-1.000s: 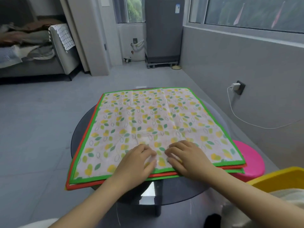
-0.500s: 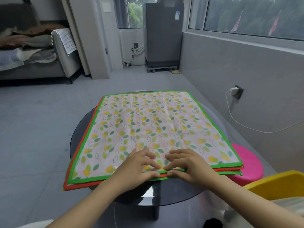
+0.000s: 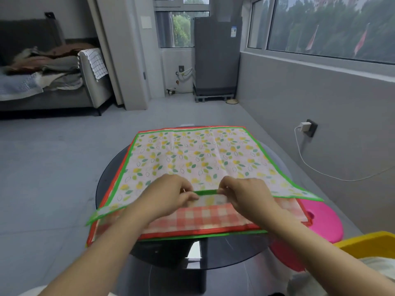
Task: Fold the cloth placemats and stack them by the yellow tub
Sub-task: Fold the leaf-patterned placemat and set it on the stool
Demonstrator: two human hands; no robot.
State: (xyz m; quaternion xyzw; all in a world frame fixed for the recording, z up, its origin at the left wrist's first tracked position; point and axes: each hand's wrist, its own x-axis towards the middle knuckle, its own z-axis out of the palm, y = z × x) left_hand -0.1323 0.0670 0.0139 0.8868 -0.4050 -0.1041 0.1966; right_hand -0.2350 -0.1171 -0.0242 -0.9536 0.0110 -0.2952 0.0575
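Observation:
A lemon-print placemat (image 3: 192,159) with a green border lies on top of a pile on the round black table (image 3: 224,253). My left hand (image 3: 168,195) and my right hand (image 3: 245,194) pinch its near green edge, close together, and hold that edge lifted off the pile. Underneath shows a red checked placemat (image 3: 205,218) with a red border, and below that a green border of a third mat. The yellow tub (image 3: 369,244) is at the lower right, partly cut off.
A pink round stool (image 3: 324,221) stands right of the table, next to the tub. White cloth (image 3: 380,268) lies in the tub. A white charger cable (image 3: 307,163) runs along the right wall. A sofa with laundry is far left, a grey appliance at the back.
Both hands slid from flat on the top mat to its near edge, pinched it and raised it, uncovering the red checked mat beneath.

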